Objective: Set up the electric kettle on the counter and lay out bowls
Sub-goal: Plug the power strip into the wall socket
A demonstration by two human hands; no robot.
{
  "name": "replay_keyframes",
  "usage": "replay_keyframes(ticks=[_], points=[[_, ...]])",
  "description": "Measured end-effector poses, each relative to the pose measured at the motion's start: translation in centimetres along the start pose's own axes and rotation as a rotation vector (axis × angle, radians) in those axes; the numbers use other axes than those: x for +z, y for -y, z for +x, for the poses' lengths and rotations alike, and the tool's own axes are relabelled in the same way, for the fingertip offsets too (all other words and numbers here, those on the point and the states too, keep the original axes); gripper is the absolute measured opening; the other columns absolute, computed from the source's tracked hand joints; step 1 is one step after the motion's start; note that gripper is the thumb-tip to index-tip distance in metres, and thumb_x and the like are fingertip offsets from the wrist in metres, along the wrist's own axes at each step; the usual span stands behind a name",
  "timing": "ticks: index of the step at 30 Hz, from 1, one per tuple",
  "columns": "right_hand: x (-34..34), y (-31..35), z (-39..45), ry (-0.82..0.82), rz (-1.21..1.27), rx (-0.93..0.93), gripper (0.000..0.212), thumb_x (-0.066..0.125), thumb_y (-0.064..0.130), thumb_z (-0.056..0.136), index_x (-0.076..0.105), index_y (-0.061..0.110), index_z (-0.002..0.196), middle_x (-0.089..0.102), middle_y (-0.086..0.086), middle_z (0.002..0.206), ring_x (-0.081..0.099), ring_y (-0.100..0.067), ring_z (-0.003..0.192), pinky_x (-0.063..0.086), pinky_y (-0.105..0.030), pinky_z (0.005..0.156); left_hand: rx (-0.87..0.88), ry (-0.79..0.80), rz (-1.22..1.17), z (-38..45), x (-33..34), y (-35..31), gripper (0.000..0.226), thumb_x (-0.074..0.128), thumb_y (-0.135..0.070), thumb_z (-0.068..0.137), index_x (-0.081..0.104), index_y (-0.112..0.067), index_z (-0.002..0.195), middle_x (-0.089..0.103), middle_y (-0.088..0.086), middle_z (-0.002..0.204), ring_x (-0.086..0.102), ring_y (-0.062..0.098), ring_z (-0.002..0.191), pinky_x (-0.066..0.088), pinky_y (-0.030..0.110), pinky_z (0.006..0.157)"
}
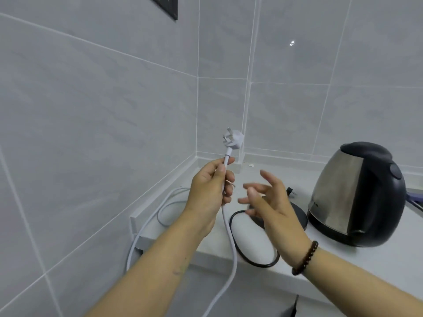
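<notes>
Left hand [211, 184] clamped on white cord [225, 216], plug [233, 138] up — right hand [267, 202] beside, fingers apart, empty; kettle [357, 197] on counter [377, 257].

walls: grey tiles [96, 106] met in a corner | top left: dark panel [166, 5] — cut off | wrist: brown bead bracelet [305, 258]

Head-worn camera looks forward and down, close over the counter [343, 259] corner.
</notes>
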State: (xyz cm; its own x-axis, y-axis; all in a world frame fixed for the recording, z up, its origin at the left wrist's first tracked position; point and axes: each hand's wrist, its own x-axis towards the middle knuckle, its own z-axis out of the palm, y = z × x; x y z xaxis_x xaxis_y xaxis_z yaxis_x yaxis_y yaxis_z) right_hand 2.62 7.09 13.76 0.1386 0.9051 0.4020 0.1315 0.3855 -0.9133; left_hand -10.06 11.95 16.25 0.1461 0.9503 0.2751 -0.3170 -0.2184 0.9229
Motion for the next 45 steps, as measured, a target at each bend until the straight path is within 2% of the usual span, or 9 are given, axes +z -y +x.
replay_keyframes(ticks=[4,6,10,13,17,21,28,37,45], points=[[0.4,4.6,4.6,0.052,-0.059,-0.142,0.059,0.051,0.042,0.088,0.028,0.033,0.141,0.055,0.003,0.128,0.064,-0.008,0.104,0.050,-0.031,0.094,0.050,0.057,-0.021,0.1,-0.3,-1.5,0.028,0.038,-0.017,0.103,0.065,-0.017,0.112,0.053,-0.004,0.068,0.037,0.006,0.047,0.032,0.017,0.043],[0.7,6.8,6.1,0.102,-0.037,-0.184,0.051,0.052,0.032,0.094,0.032,0.032,0.141,0.057,0.000,0.128,0.064,-0.012,0.106,0.049,-0.033,0.096,0.067,0.083,-0.046,0.1,-0.5,-2.3,0.028,0.038,-0.017,0.104,0.065,-0.015,0.112,0.052,-0.004,0.067,0.034,0.006,0.046,0.031,0.016,0.042],[2.0,8.7,7.0,0.145,0.044,-0.217,0.046,0.063,0.020,0.089,0.050,0.029,0.132,0.063,0.002,0.125,0.067,-0.016,0.105,0.050,-0.038,0.098,0.096,0.100,-0.113,0.0,-1.5,-4.3,0.031,0.036,-0.015,0.104,0.068,-0.014,0.106,0.056,-0.002,0.068,0.030,0.006,0.043,0.026,0.017,0.042],[3.3,8.8,7.0,0.136,0.167,-0.198,0.047,0.068,0.013,0.085,0.055,0.026,0.128,0.064,0.000,0.123,0.070,-0.021,0.099,0.053,-0.040,0.093,0.087,0.100,-0.132,-0.1,-2.3,-5.3,0.031,0.037,-0.016,0.103,0.066,-0.008,0.110,0.058,0.000,0.069,0.029,0.006,0.041,0.025,0.017,0.041],[4.7,9.5,7.8,0.125,0.352,-0.161,0.038,0.068,0.002,0.083,0.061,0.013,0.119,0.070,-0.009,0.110,0.073,-0.029,0.089,0.058,-0.040,0.080,0.057,0.078,-0.189,-0.1,-2.9,-5.9,0.028,0.040,-0.016,0.102,0.066,-0.005,0.101,0.059,0.004,0.069,0.029,0.005,0.039,0.023,0.016,0.039],[5.9,11.1,9.3,0.138,0.302,-0.191,0.031,0.068,0.003,0.085,0.062,0.012,0.114,0.069,-0.011,0.108,0.073,-0.029,0.084,0.060,-0.036,0.072,0.034,0.027,-0.262,0.7,-3.3,-6.9,0.025,0.043,-0.017,0.100,0.066,-0.005,0.100,0.059,0.006,0.066,0.031,0.007,0.041,0.023,0.017,0.038],[7.3,15.3,12.9,0.116,0.160,-0.259,0.031,0.066,0.005,0.087,0.057,0.011,0.116,0.066,-0.011,0.111,0.074,-0.025,0.081,0.061,-0.034,0.076,0.001,0.004,-0.247,2.0,-4.1,-8.8,0.025,0.046,-0.018,0.100,0.064,-0.004,0.108,0.055,0.005,0.063,0.036,0.009,0.044,0.029,0.018,0.038],[10.9,21.0,17.8,0.049,0.217,-0.332,0.030,0.063,0.004,0.089,0.055,0.011,0.117,0.066,-0.012,0.107,0.073,-0.028,0.084,0.062,-0.034,0.070,0.102,-0.069,-0.308,6.4,-4.5,-15.4,0.021,0.049,-0.017,0.099,0.065,-0.004,0.102,0.051,-0.001,0.061,0.032,0.004,0.041,0.026,0.013,0.035],[13.9,25.7,21.1,0.021,0.208,-0.415,0.029,0.062,0.004,0.090,0.055,0.013,0.117,0.067,-0.009,0.098,0.070,-0.025,0.082,0.061,-0.039,0.076,0.174,-0.113,-0.324,9.3,-4.6,-20.3,0.021,0.049,-0.019,0.100,0.066,-0.007,0.100,0.053,-0.002,0.061,0.034,0.003,0.038,0.029,0.014,0.034]])
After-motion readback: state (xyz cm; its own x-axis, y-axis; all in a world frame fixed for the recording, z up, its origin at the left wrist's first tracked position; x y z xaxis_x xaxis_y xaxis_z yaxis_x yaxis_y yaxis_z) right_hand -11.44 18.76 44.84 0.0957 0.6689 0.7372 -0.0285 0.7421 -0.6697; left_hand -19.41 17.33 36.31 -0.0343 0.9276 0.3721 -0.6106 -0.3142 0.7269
